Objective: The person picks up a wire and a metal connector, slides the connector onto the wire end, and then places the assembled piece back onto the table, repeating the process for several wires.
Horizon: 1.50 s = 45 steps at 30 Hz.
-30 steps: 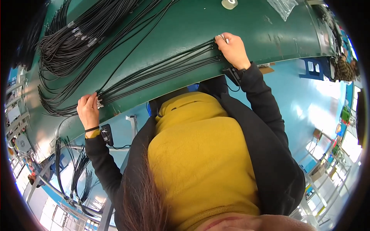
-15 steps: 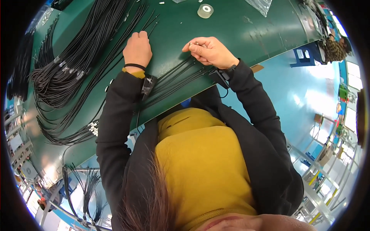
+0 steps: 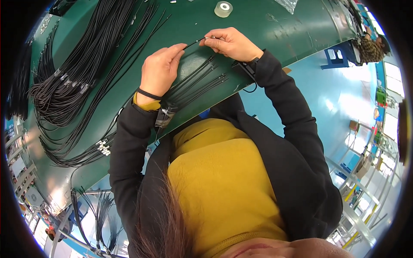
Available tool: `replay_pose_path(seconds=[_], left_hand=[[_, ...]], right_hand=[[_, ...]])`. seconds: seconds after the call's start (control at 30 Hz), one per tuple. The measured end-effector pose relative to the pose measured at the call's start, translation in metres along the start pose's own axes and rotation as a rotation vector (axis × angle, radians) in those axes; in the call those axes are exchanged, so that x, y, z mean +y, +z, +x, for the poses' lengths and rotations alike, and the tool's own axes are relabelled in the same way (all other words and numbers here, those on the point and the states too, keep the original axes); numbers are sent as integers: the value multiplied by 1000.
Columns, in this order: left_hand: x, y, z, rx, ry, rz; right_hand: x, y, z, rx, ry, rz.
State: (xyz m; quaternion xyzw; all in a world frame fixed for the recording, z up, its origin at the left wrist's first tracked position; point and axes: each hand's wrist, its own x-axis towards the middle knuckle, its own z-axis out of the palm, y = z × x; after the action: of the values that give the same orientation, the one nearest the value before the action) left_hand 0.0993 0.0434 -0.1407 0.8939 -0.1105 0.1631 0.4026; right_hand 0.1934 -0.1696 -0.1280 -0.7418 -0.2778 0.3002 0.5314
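A thin black cable (image 3: 192, 43) stretches between my two hands above the green table. My left hand (image 3: 159, 72) pinches it between thumb and forefinger. The cable's end meets the fingertips of my right hand (image 3: 234, 44), which are pressed together on a small shiny piece (image 3: 208, 38); its exact kind is too small to tell. Below the hands, several loose black cables (image 3: 198, 89) lie with their ends toward the right, partly hidden by my left wrist.
A thick bundle of black cables (image 3: 92, 47) covers the table's left side, with white connectors (image 3: 103, 148) on cables nearer me. A roll of clear tape (image 3: 223, 9) sits at the far edge beside a clear plastic bag (image 3: 287, 4). A blue stool (image 3: 337, 58) stands beyond the table.
My left hand has moved from the cables at left toward the right hand, bringing a cable end with it. My right hand has shifted slightly up, its fingers still pinched.
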Motion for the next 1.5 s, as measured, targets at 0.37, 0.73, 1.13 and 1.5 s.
replay_pose_path(seconds=[0.37, 0.73, 1.13, 1.5], left_hand=[[3, 1, -2, -15, 19, 35], [6, -1, -6, -17, 28, 44], [34, 10, -1, 30, -17, -81], [35, 8, -2, 73, -65, -152]], right_hand=[[0, -8, -6, -43, -57, -145], [-18, -12, -15, -208, 81, -4], [-23, 12, -6, -196, -195, -485], [-20, 5, -15, -136, -170, -427]])
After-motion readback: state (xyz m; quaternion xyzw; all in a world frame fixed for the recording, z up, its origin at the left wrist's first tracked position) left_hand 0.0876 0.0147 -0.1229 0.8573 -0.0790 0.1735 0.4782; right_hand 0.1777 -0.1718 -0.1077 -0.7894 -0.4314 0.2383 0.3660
